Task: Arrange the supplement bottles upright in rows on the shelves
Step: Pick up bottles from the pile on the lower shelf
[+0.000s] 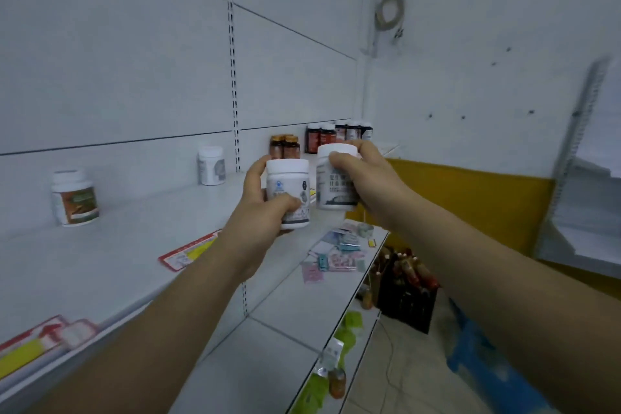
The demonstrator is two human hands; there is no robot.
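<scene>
My left hand point(260, 212) grips a white supplement bottle point(289, 185) with a grey label, held upright over the front edge of the upper shelf point(134, 245). Beside it, my right hand point(366, 175) grips a second white bottle point(332, 188) around its lid and side. On the shelf stand a white bottle with a green and orange label point(75, 198), a plain white bottle point(211, 165), small amber bottles point(285, 145) and a row of dark bottles point(339, 134) at the far end.
Red and yellow price tags point(190, 250) line the shelf's front edge. The lower shelf point(302, 306) holds loose sachets and packets point(336, 255). A dark crate of bottles point(406, 286) sits on the floor, next to a blue bag point(484, 363). A white rack point(584, 178) stands at right.
</scene>
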